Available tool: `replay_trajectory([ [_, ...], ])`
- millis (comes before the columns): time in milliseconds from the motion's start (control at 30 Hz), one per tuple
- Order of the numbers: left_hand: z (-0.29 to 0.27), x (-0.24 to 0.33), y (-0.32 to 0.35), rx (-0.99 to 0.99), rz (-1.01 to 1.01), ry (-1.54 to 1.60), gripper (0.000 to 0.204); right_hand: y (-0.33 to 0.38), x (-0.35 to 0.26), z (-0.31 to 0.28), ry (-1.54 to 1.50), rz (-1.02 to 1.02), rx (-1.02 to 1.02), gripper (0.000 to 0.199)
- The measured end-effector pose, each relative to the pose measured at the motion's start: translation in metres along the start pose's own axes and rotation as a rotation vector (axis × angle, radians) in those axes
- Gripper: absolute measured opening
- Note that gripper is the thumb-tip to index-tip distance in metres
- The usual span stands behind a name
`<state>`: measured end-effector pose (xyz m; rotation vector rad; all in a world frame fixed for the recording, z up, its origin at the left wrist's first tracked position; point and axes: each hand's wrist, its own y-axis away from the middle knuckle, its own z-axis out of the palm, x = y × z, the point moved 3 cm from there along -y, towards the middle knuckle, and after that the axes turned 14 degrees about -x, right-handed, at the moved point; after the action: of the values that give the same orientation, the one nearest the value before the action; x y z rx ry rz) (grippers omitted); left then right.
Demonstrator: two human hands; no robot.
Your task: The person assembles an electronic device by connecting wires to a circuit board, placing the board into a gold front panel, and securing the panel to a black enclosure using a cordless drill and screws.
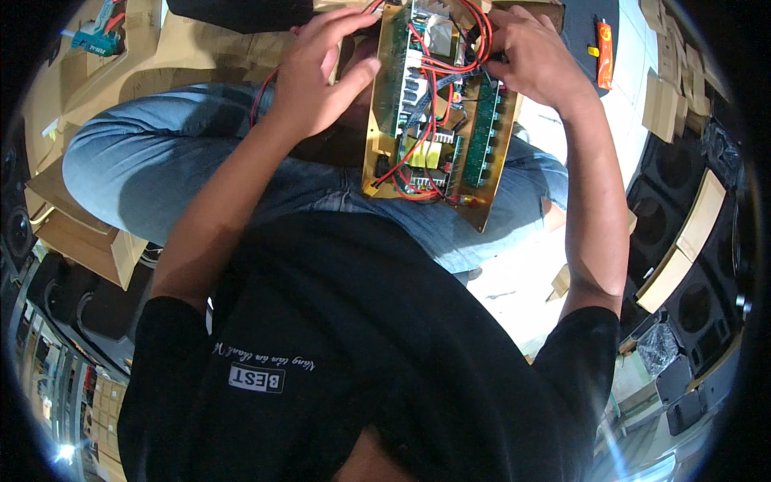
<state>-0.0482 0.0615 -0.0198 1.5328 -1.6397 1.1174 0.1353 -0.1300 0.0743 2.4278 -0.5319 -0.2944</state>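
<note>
On my lap lies an amplifier module, a gold metal panel (502,173) carrying green circuit boards (479,136) and a yellow-wrapped transformer (426,154). Red wires (434,68) loop across it, densest toward its far end. My left hand (321,76) is at the far left edge, fingers and thumb spread apart, with the thumb tip close to the panel's side. At the far right corner my right hand (536,58) has its fingers curled in beside the red wires. Whatever lies between those fingertips is hidden.
A teal power tool (98,38) rests on cardboard (201,48) at the far left. An orange tube (604,56) lies at the far right, on a dark surface's edge. Black speaker cabinets (695,305) line the right side, and an opened cardboard box (88,237) stands left.
</note>
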Motion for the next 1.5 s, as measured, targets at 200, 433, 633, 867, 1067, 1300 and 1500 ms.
replay_trajectory([
  [200, -0.001, -0.012, 0.028, -0.02, -0.03, -0.068, 0.047, -0.007, 0.003, 0.009, 0.073, -0.076, 0.05, 0.024],
  [433, -0.001, -0.012, 0.014, -0.024, 0.02, 0.053, 0.049, -0.017, -0.007, 0.009, 0.101, 0.115, -0.025, 0.023],
  [633, 0.0, -0.018, 0.016, -0.009, 0.046, 0.056, 0.045, -0.022, 0.002, 0.02, 0.107, 0.131, 0.164, 0.021],
  [867, -0.001, -0.021, 0.014, 0.011, 0.049, 0.049, 0.042, -0.018, 0.005, 0.015, -0.004, 0.119, 0.142, 0.028],
  [1067, -0.002, -0.029, 0.015, 0.039, 0.036, 0.013, 0.041, 0.003, 0.006, -0.015, -0.403, 0.118, 0.203, 0.035],
  [1300, 0.01, -0.036, 0.018, 0.031, -0.048, 0.112, 0.038, 0.018, 0.024, -0.007, -0.221, 0.128, 0.294, 0.023],
  [1500, 0.024, -0.052, 0.021, -0.079, -0.137, 0.283, 0.039, 0.013, 0.028, -0.001, -0.361, 0.247, 0.216, 0.021],
])
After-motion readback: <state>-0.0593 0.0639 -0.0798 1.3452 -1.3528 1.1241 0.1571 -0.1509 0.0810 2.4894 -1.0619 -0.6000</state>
